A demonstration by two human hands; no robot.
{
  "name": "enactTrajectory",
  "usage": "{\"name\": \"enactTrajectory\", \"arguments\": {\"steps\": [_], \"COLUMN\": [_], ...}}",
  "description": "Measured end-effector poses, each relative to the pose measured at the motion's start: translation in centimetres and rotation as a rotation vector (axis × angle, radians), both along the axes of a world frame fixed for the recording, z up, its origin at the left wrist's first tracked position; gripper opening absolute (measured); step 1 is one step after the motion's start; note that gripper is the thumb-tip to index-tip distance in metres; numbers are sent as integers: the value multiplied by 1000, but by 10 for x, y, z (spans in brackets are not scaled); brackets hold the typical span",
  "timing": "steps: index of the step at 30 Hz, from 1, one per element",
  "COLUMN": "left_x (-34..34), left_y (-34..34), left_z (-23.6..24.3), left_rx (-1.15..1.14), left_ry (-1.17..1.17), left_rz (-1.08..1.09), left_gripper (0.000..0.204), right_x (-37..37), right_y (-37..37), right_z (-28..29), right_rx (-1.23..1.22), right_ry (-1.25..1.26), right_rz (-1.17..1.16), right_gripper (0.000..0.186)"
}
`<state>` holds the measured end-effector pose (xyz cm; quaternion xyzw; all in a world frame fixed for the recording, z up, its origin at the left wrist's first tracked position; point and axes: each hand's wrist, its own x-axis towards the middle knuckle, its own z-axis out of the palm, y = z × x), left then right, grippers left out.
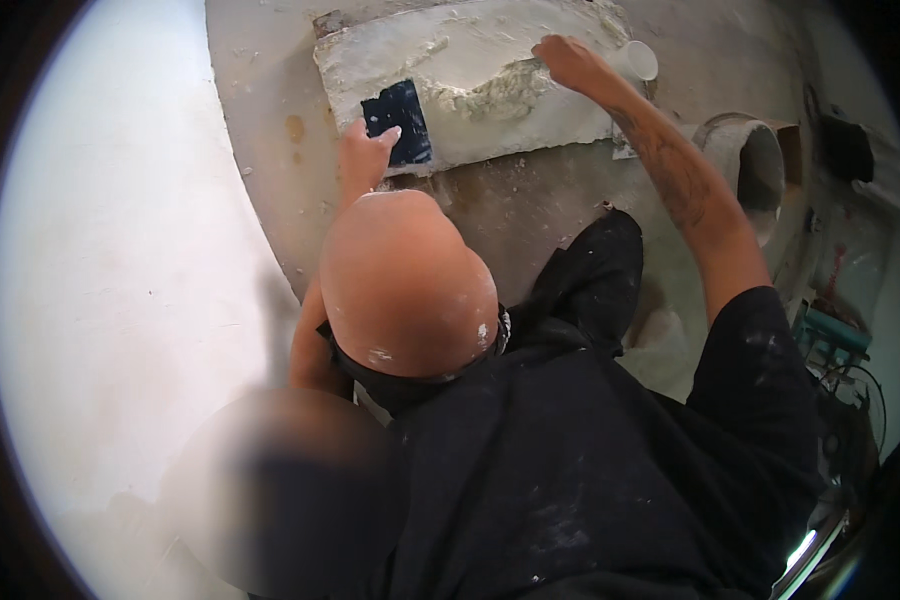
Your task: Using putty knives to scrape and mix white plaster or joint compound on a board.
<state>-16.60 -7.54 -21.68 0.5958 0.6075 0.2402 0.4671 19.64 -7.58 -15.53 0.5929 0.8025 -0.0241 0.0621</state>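
Note:
A pale board (470, 130) coated in white paste lies on the floor, with a rough heap of paste (490, 95) along its middle. My left hand (365, 150) grips a dark, flat, paste-flecked spreader (400, 110) at the board's left front. My right hand (570, 62), its fingers closed, is over the upper part of the board above the heap; what it holds, if anything, is hidden. A small white cup or lid (641, 60) sits at the board's right edge.
My bare knee (400, 280) is below the board. A white wall or panel (110, 250) fills the left. At right are a large cylindrical bucket (755, 170) on its side, a teal tool or machine (830, 335) and dark cables (875, 395).

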Motion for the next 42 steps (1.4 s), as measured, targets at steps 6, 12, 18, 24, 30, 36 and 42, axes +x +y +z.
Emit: {"name": "enactTrajectory", "arguments": {"steps": [6, 12, 18, 24, 30, 36, 42], "left_x": [31, 40, 61, 74, 79, 57, 45], "left_y": [30, 43, 39, 41, 46, 53, 47], "left_z": [8, 7, -4, 1, 12, 23, 21], "left_rx": [245, 253, 209, 192, 246, 236, 172], "left_ry": [162, 211, 198, 147, 177, 304, 180], "left_rz": [-173, -229, -268, -274, -321, -247, -179], "left_gripper": [32, 27, 28, 28, 29, 29, 29], "right_x": [-2, -21, -78, -104, -102, -82, -90], "right_y": [-38, -67, -67, -38, -3, -6, -42], "right_z": [-14, -12, -35, -29, -5, -5, -38], "right_rx": [-87, -69, -2, 3, 36, 161, 270], "right_ry": [69, 176, 344, 532, 481, 186, -105], "right_rz": [-294, -519, -907, -1023, -809, -375, 19], "right_gripper": [22, 19, 27, 32, 30, 16, 12]}}
